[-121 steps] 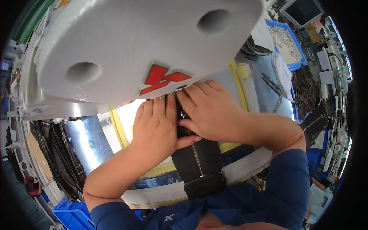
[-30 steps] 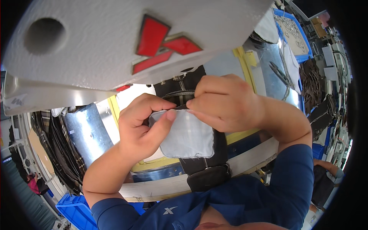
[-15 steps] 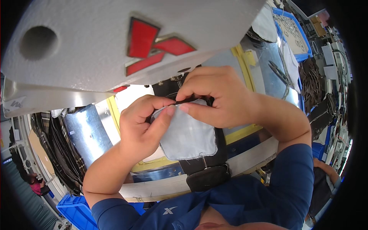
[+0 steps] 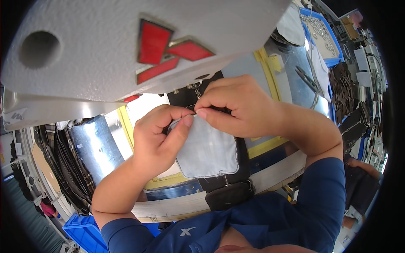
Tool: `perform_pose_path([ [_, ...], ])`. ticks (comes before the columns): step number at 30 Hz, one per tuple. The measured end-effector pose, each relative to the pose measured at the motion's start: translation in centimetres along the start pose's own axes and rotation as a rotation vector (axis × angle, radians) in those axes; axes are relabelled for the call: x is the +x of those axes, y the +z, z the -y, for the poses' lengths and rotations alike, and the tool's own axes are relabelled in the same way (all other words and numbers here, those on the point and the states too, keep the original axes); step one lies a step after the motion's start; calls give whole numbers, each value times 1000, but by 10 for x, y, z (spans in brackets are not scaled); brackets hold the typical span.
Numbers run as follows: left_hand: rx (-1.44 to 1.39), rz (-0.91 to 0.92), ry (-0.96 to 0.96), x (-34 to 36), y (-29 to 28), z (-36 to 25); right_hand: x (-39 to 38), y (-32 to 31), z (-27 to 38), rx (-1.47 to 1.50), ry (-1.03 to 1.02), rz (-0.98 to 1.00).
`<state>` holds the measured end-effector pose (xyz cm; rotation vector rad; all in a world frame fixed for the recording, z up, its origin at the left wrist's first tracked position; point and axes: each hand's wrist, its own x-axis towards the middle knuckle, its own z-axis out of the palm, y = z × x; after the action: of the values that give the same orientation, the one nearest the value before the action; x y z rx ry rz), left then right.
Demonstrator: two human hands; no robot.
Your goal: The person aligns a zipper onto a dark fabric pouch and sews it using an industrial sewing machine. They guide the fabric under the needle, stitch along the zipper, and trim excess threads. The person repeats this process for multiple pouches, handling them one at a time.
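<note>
A light-blue fabric pouch piece [image 4: 206, 149] with dark stitched edges hangs below my fingertips. My left hand [image 4: 158, 135] pinches its top edge between thumb and forefinger. Right beside it, my right hand [image 4: 238, 107] pinches the same edge, the two thumbs almost meeting. Beneath lies a black strap-like fabric piece [image 4: 181, 99] with metal fittings at its far end. At the near end sits a small black zipped pouch [image 4: 230, 195], close to my chest. My fingers hide the part of the edge they grip.
A large grey sewing machine head [image 4: 93, 50] with a red emblem overhangs the work. Scissors [image 4: 308, 78] lie on the metal surface at right, below a blue tray [image 4: 322, 36] of metal rings. Dark fabric pieces [image 4: 65, 164] hang at left above a blue crate [image 4: 84, 230].
My right hand's thumb and fingers have drawn closer together on the fabric edge and shifted slightly. At far right, another person's arm and dark clothing have moved.
</note>
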<state>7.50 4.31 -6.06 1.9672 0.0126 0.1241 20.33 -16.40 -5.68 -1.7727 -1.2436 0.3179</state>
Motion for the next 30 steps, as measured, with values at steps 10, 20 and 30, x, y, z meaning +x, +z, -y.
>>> perform_pose_path([
  [10, -46, 3, -186, -1, 1, 2, -1, 2, -2, -43, -10, 20],
  [20, 6, -65, -143, -2, 6, 8, 2, 5, 1, -51, 77, -5],
  [30, 160, -34, -461, 23, -3, 6, 5, 11, -16, -453, 23, -62],
])
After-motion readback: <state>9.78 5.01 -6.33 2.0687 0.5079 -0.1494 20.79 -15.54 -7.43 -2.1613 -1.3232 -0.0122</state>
